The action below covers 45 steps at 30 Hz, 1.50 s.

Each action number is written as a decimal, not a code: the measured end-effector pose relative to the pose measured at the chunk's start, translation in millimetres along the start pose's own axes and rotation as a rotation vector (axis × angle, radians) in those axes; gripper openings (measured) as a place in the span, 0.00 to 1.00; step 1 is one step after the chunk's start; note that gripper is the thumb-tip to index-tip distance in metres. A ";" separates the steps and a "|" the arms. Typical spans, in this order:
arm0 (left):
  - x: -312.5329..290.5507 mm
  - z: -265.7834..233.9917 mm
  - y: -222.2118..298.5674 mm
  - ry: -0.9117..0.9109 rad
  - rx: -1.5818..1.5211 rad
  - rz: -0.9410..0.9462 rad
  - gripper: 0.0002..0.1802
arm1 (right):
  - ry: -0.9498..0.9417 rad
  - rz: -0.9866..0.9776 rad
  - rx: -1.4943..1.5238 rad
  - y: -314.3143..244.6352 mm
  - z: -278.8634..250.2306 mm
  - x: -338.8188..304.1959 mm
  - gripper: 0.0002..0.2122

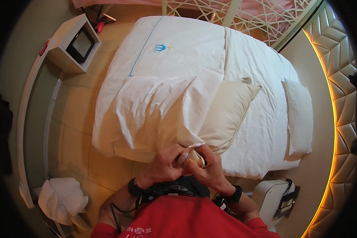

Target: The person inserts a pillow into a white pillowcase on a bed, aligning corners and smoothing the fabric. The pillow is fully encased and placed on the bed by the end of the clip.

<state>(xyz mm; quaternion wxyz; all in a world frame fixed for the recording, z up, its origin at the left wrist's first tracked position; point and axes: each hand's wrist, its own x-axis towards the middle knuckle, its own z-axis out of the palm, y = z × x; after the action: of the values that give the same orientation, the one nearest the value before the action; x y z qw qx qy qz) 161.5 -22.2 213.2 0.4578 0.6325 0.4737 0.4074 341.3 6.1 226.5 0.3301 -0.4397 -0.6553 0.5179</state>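
Observation:
At the near edge of the bed, my left hand (pixel 164 163) and my right hand (pixel 211 166) are close together in front of my body. My left fingers close on the gathered edge of a white pillowcase (pixel 154 105). With my right hand I pinch the pillowcase edge and a bunched corner of a cream pillow (pixel 227 114). The pillow lies flat on the bed, partly covered by the pillowcase, its right part bare. Loose pillowcase fabric spreads to the left in folds. My fingers hide part of the bunched corner.
The white-covered bed (pixel 190 41) fills the middle; a second pillow (pixel 299 117) rests by the padded headboard (pixel 339 75). A white nightstand (pixel 267 194) is at near right. White linen (pixel 63 199) is piled at near left; a box-shaped cabinet (pixel 61 51) stands at far left.

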 end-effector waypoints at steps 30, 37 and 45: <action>147.1 128.2 -81.6 0.161 0.159 -0.165 0.10 | 0.353 -0.035 -0.336 153.5 -112.0 55.1 0.32; 156.6 131.4 -86.9 0.108 0.213 -0.015 0.05 | 0.421 -0.212 -0.502 177.7 -112.8 71.5 0.25; 153.1 123.0 -109.0 -0.058 0.119 -0.131 0.05 | 0.472 0.013 -0.343 235.2 -90.5 63.2 0.11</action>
<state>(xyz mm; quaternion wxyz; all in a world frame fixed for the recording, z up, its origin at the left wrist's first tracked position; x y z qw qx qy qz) 287.1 117.3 89.9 0.4587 0.6376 0.5240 0.3293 451.8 117.4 19.3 0.3910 -0.6016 -0.6355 0.2851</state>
